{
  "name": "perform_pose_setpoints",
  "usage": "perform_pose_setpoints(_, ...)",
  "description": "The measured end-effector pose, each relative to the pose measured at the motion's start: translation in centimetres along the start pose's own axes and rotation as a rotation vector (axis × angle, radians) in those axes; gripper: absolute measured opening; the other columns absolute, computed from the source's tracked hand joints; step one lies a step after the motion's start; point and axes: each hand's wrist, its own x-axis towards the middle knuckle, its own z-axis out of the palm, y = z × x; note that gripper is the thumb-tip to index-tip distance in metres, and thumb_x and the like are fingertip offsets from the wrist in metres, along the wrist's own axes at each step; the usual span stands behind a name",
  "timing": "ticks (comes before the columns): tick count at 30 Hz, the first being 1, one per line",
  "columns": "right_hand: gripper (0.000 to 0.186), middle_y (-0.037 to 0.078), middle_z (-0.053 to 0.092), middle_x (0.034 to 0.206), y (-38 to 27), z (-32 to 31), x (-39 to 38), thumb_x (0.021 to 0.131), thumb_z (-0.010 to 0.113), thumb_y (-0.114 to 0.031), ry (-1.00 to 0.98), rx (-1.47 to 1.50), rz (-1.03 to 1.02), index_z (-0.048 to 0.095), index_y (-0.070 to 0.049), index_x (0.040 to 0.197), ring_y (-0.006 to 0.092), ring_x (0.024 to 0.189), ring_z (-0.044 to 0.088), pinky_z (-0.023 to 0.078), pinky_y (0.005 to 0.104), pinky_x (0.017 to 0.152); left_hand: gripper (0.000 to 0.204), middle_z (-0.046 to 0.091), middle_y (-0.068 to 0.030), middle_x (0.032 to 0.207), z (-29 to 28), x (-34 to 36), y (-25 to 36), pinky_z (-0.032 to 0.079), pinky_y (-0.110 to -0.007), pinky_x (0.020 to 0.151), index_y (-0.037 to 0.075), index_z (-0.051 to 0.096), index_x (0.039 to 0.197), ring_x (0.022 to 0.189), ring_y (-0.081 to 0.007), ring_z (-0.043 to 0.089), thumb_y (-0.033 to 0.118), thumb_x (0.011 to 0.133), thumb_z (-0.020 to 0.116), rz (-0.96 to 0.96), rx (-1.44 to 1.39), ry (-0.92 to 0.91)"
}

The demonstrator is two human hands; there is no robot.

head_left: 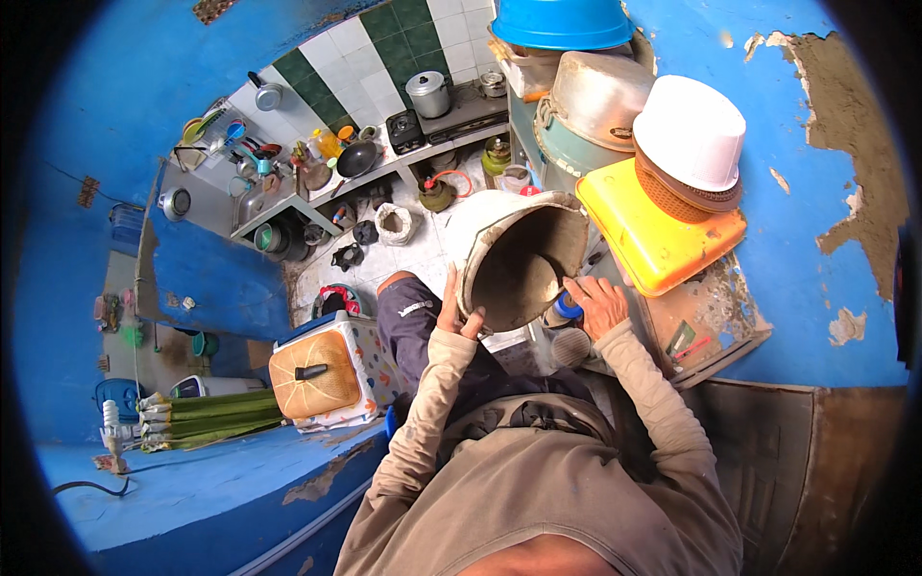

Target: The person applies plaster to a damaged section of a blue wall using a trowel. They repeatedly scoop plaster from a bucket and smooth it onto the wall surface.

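A dirty white plastic bucket (pixel 468 230) is tilted in front of me, its mouth facing me and its inside stained grey-brown. My left hand (pixel 455 309) grips the near left rim, with fingers on both sides of the edge. On the other side, my right hand (pixel 602 303) has its fingers stretched out, fingertips at the bucket's right rim. Whether they press on it, I cannot tell. Just below that rim, beside my right hand, stands a jar with a blue lid (pixel 568 307). The bottom of the bucket is in shadow.
To the right, a shelf carries a yellow plastic container (pixel 629 228), a white tub (pixel 690 130) and a large metal pot (pixel 600 91). A lidded box (pixel 315 374) stands at left. Ahead are a stove (pixel 405 132), a frying pan (pixel 358 159), a gas cylinder (pixel 437 195) and an open sack (pixel 395 224).
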Motion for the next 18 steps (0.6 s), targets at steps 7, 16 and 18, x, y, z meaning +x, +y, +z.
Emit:
perform_pose_setpoints(7,0.037,0.008,0.055,0.096,-2.2,2.1,-0.9,0.071,0.053,-0.001,0.074,0.364,0.066,0.059,-0.010,0.106,0.0279,0.087,0.050,0.042,0.0385,0.074,0.072,0.026,-0.0128,0.142,-0.9,0.7,0.8,0.025,-0.029,0.103,0.002,0.016,0.141,0.127,-0.0194,0.030,0.002,0.079,0.052,0.055,0.184,-0.094)
perform_pose_setpoints(16,0.035,0.012,0.056,0.094,-5.1,5.0,-1.8,0.070,0.061,-0.006,0.161,0.758,0.264,0.059,0.000,0.104,0.0313,0.087,0.049,0.040,0.0376,0.079,0.064,0.017,-0.0176,0.145,0.5,-0.2,-0.8,0.023,-0.031,0.104,0.002,0.030,0.136,0.133,-0.0255,0.022,0.003,0.077,0.054,-0.114,-0.024,0.001)
perform_pose_setpoints(18,0.038,0.013,0.056,0.096,-5.0,5.1,-2.3,0.069,0.063,-0.008,0.160,0.838,0.354,0.059,0.000,0.105,0.0303,0.091,0.050,0.039,0.0356,0.083,0.054,0.045,-0.0097,0.120,1.2,-0.8,0.1,0.036,-0.026,0.085,0.003,0.039,0.130,0.103,-0.0179,0.044,0.008,0.079,0.055,-0.259,-0.120,0.134)
